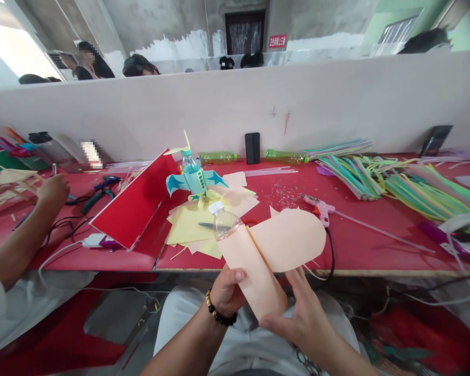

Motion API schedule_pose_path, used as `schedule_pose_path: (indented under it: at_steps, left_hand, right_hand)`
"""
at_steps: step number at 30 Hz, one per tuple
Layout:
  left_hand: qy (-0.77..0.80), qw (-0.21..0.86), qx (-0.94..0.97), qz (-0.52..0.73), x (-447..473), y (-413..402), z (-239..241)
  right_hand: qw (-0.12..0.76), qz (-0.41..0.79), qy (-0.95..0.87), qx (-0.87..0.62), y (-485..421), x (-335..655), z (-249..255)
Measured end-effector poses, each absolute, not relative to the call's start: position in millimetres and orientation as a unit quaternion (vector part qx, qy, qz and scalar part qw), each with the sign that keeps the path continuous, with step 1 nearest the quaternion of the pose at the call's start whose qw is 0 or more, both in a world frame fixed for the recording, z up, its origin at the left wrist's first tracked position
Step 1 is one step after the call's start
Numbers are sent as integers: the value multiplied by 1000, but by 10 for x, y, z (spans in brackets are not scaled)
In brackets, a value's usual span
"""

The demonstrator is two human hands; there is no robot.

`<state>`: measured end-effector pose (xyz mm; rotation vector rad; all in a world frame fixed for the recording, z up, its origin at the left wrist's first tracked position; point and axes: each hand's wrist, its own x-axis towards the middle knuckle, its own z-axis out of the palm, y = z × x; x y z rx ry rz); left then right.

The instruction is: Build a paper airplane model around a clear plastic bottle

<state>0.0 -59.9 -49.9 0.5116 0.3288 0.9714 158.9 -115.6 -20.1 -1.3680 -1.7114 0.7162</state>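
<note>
Paper-wrapped bottle (254, 271) tilted over the lap (176, 318), at the front edge of the red counter (370, 230)

The left hand (227, 291) is curled closed around the bottle's side; the right hand (307, 308) is partly open, cupped at its lower end, and whether it grips cannot be told; a rounded paper panel (292, 240) sticks out from the bottle, with a pink glue gun (324, 209) lying just beyond, and a blue-winged model (196, 181) stands past the white cap (216, 208)
</note>
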Motion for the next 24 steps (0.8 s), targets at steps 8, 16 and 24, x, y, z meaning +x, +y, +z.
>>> schedule_pose_path:
  at_steps: [8, 16, 24]
  left_hand:
    - [180, 833, 244, 462, -3, -620, -467]
    - [172, 842, 261, 439, 16, -666, -501]
    - [169, 849, 259, 429, 16, -671, -492]
  right_hand:
    - [440, 375, -611, -541, -1134, 1503, -252]
    - [445, 556, -528, -464, -1084, 1503, -166]
    - [437, 576, -521, -454, -1072, 1499, -142]
